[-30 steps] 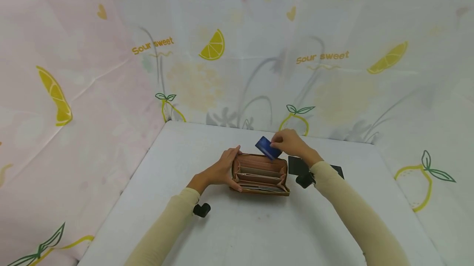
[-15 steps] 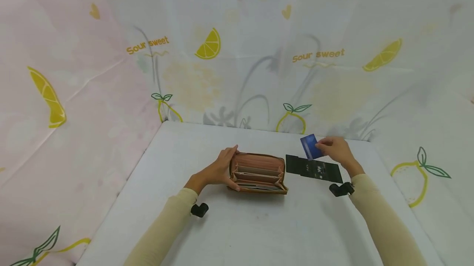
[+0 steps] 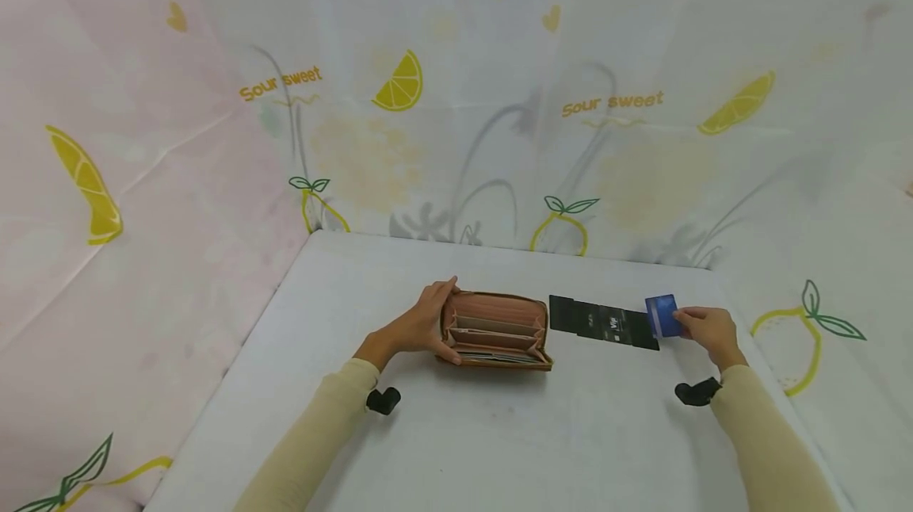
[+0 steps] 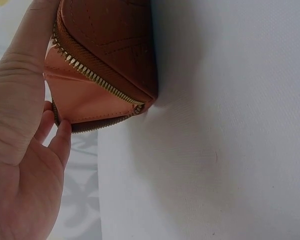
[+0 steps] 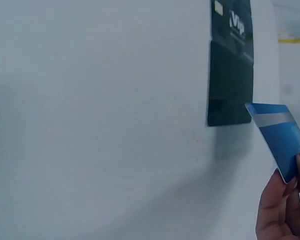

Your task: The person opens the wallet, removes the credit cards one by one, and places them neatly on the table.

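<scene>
A brown zip wallet (image 3: 499,330) stands unzipped on the white table, its pleated compartments facing up and papers or cards in the front one. My left hand (image 3: 421,326) grips its left end, thumb at the front edge and fingers at the back. In the left wrist view the brass zip teeth of the wallet (image 4: 100,75) run past the fingers. My right hand (image 3: 712,330) pinches a blue card (image 3: 662,315) with a silver stripe by its edge. The right wrist view has the blue card (image 5: 280,135) tilted above the table, beside the end of the black cards.
Several black cards (image 3: 599,322) lie in an overlapping row to the right of the wallet, one printed "Vip". A white table (image 3: 499,448) spreads beneath everything. Lemon-printed cloth (image 3: 485,163) walls off its back and sides.
My right hand has carried the blue card from above the wallet rightward, past the row of black cards to its right end. My left hand stays on the wallet.
</scene>
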Available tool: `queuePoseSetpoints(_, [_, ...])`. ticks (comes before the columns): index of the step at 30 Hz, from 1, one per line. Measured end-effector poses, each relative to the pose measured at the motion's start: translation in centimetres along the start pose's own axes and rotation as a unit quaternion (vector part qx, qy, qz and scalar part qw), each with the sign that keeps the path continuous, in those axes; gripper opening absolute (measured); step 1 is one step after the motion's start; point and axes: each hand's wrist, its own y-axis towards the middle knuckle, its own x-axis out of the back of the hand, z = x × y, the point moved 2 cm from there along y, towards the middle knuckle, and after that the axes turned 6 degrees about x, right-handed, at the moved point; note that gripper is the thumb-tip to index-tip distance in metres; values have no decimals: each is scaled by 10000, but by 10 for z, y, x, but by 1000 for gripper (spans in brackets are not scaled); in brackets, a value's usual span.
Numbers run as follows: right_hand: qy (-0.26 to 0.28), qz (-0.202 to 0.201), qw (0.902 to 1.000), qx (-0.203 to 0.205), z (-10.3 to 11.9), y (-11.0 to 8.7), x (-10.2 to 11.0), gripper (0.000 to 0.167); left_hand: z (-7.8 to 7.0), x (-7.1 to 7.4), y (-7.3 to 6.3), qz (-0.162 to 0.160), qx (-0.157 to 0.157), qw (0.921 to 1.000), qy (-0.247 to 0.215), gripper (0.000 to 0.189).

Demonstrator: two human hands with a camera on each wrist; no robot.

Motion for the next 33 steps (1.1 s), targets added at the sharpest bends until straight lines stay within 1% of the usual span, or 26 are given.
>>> queuePoseSetpoints(4, [-64,1,9995,-302,-15,-3,6,48,1,-1,0,-7,47,10000,-26,143])
queuePoseSetpoints(6, [-227,-51,9989,-408,-21,-4,7,46,2,-1,0,4,61,10000,-28,143])
queuePoseSetpoints(12, [-669,-167,9949,-743,-27,-7,2,44,6,-3,0,-74,-46,10000,-13,142])
queuePoseSetpoints(15, [-659,-163,9945,-799,-28,-7,-2,44,6,-3,1,-104,-49,9999,-23,143])
queuePoseSetpoints(18, [-693,-167,9945,-773,-28,-7,-4,44,6,-3,1,-75,6,10000,-8,143])
queuePoseSetpoints(23, [-640,-275,9944,-792,-29,-10,-8,45,5,-4,0,-40,57,10000,30,143])
queuePoseSetpoints(26, [-744,-401,9944,-628,-29,-13,-11,47,4,-4,0,-37,65,10000,44,143])
queuePoseSetpoints(30, [-1284,-466,9905,-168,-21,-15,-14,50,3,-3,0,-12,127,9999,24,143])
queuePoseSetpoints(31, [-1394,-449,9892,-66,-17,-15,-14,50,3,-3,0,-14,137,9999,16,143])
queuePoseSetpoints(33, [-1669,-291,9854,180,-9,-14,-16,47,3,-3,0,5,172,9999,9,143])
